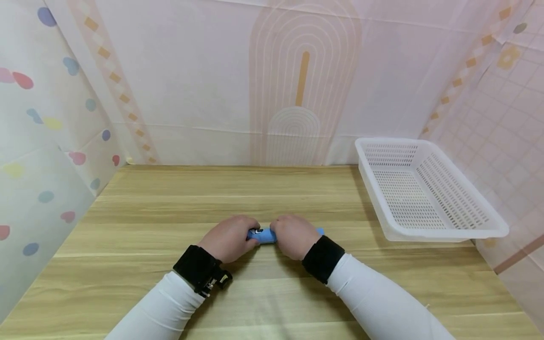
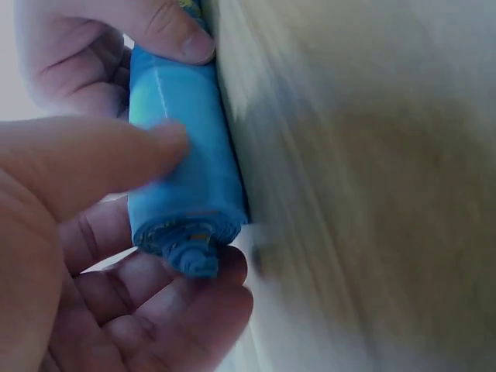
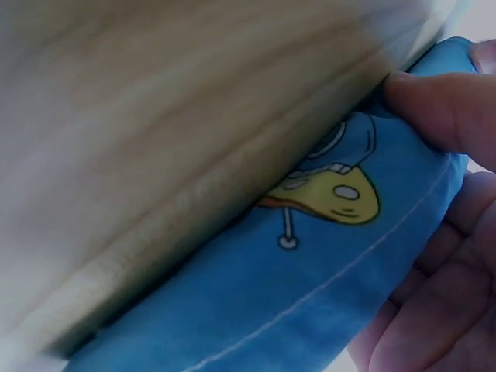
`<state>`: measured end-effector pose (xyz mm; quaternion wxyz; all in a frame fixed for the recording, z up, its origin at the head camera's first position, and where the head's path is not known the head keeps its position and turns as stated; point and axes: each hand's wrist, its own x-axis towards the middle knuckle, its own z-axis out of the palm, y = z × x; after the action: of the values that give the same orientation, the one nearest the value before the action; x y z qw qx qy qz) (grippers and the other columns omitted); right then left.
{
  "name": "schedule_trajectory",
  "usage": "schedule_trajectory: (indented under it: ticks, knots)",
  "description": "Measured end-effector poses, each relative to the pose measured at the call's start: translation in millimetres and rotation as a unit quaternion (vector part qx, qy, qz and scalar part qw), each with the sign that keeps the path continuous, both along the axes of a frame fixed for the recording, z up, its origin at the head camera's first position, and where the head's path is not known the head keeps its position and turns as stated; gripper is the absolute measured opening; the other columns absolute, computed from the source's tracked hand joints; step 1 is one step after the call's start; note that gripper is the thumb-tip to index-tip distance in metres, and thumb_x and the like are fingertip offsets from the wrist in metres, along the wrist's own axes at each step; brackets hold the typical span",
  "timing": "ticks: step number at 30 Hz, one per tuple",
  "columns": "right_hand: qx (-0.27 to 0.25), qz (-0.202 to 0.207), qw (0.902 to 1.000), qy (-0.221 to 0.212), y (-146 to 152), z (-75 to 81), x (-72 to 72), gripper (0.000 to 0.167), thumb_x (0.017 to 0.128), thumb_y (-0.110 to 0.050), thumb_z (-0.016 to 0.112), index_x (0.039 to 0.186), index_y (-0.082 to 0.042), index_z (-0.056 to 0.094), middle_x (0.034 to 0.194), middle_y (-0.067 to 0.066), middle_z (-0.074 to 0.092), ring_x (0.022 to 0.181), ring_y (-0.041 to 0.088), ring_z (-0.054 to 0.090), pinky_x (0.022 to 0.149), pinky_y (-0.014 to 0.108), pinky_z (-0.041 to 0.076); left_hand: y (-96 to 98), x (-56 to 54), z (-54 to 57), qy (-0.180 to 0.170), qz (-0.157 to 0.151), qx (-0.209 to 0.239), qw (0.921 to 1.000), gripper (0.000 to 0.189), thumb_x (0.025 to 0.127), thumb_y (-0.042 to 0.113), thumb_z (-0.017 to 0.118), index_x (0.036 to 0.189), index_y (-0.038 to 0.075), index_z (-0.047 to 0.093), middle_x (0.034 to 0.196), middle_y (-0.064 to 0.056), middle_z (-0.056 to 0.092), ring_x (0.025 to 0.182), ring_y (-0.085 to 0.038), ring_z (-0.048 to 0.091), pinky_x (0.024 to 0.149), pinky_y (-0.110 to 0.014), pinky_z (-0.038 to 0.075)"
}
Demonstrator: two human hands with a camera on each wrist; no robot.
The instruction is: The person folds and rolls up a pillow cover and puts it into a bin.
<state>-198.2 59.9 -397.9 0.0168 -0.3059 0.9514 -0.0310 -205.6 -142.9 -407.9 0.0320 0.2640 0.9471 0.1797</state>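
Note:
A rolled-up blue cloth [image 1: 267, 236] with a cartoon print lies on the wooden table, between the two hands. My left hand [image 1: 231, 238] holds the left end of the roll, thumb on one side and curled fingers on the other. Coiled layers show at that end of the blue cloth [image 2: 182, 186] in the left wrist view. My right hand [image 1: 295, 236] grips the roll farther right, and a blue bit sticks out past it. In the right wrist view the blue cloth [image 3: 256, 287] shows a stitched line and a yellow printed figure. What the cloth is cannot be told.
A white plastic basket [image 1: 446, 233] with slotted walls stands at the table's right side, with nothing seen inside. The wooden table [image 1: 191, 189] reaches back to a patterned curtain [image 1: 191, 85]. More printed sheeting hangs at left and right.

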Motion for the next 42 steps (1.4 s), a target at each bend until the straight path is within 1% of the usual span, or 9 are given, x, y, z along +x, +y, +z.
schedule_trajectory:
  ticks: [4,7,12,14,16,20,29,36,42]
  knots:
    - [0.002,-0.001,1.0000,-0.002,0.1,-0.9,-0.1,0.011,0.097,-0.005,0.069,0.106,-0.008,0.075,0.100,0.003,0.074,0.091,0.016,0.068,0.088,0.033,0.059,-6.2,-1.0,1.3,-0.001,0.027,0.002,0.9996,0.036,0.103,0.036,0.067,0.129,0.011,0.070,0.125,-0.005,0.073,0.113,-0.024,0.070,0.097,-0.046,0.057]
    - [0.004,-0.002,1.0000,-0.006,0.0,-1.0,-0.3,0.015,0.097,-0.004,0.069,0.110,-0.008,0.076,0.104,0.004,0.076,0.096,0.018,0.071,0.091,0.035,0.060,-10.4,-2.6,3.7,0.023,0.041,-0.002,0.9989,0.044,0.108,0.038,0.059,0.141,0.009,0.064,0.144,-0.012,0.065,0.134,-0.032,0.062,0.109,-0.052,0.052]
    - [0.007,-0.002,1.0000,-0.007,-0.2,-0.9,-0.7,0.016,0.097,-0.004,0.069,0.110,-0.008,0.076,0.104,0.004,0.076,0.097,0.018,0.071,0.092,0.035,0.059,-15.5,-5.1,4.9,0.077,0.049,-0.027,0.9955,0.050,0.110,0.034,0.055,0.149,0.004,0.056,0.156,-0.023,0.051,0.147,-0.042,0.047,0.121,-0.056,0.038]
    - [0.006,-0.004,0.9999,-0.008,0.0,-0.5,-0.7,0.016,0.096,-0.003,0.069,0.110,-0.008,0.076,0.104,0.004,0.076,0.097,0.018,0.071,0.092,0.035,0.059,-17.0,-5.2,4.8,0.087,0.058,-0.039,0.9937,0.052,0.110,0.034,0.053,0.152,0.004,0.053,0.160,-0.025,0.046,0.151,-0.047,0.040,0.124,-0.060,0.032]
    - [0.007,-0.005,0.9999,-0.010,0.3,-0.4,-0.6,0.017,0.096,-0.003,0.069,0.111,-0.009,0.076,0.105,0.004,0.076,0.098,0.018,0.071,0.092,0.035,0.059,-18.5,-5.0,4.6,0.087,0.069,-0.046,0.9928,0.053,0.110,0.035,0.053,0.154,0.006,0.051,0.163,-0.026,0.042,0.153,-0.051,0.033,0.125,-0.064,0.027]
    - [0.006,-0.008,0.9998,-0.018,1.3,-1.3,-1.0,0.017,0.096,-0.003,0.069,0.111,-0.009,0.076,0.105,0.004,0.075,0.098,0.018,0.070,0.092,0.034,0.059,-20.8,-4.7,3.5,0.068,0.090,-0.053,0.9922,0.055,0.110,0.039,0.051,0.157,0.010,0.048,0.167,-0.025,0.035,0.155,-0.055,0.025,0.124,-0.069,0.023]
    - [0.008,-0.008,0.9999,-0.009,7.2,1.2,-0.8,0.019,0.098,-0.002,0.065,0.114,-0.008,0.075,0.107,0.003,0.075,0.098,0.016,0.070,0.093,0.033,0.059,-25.5,-7.1,4.2,0.046,0.106,-0.068,0.9910,0.058,0.111,0.039,0.049,0.162,0.013,0.040,0.169,-0.026,0.030,0.156,-0.057,0.019,0.122,-0.074,0.019]
    - [-0.007,-0.017,0.9998,-0.003,13.6,11.5,1.9,0.021,0.097,-0.005,0.070,0.117,-0.008,0.074,0.108,0.004,0.076,0.099,0.017,0.070,0.094,0.034,0.059,-29.6,-8.8,4.2,0.023,0.112,-0.073,0.9907,0.060,0.112,0.040,0.046,0.165,0.014,0.035,0.171,-0.026,0.023,0.157,-0.057,0.015,0.123,-0.074,0.014]
    - [-0.020,-0.015,0.9997,0.001,20.4,29.0,8.7,0.023,0.096,-0.005,0.073,0.119,-0.006,0.073,0.109,0.006,0.075,0.100,0.020,0.071,0.094,0.035,0.059,-30.1,-11.5,2.9,0.014,0.116,-0.083,0.9897,0.063,0.111,0.042,0.047,0.165,0.014,0.033,0.172,-0.026,0.022,0.157,-0.057,0.013,0.124,-0.073,0.013]
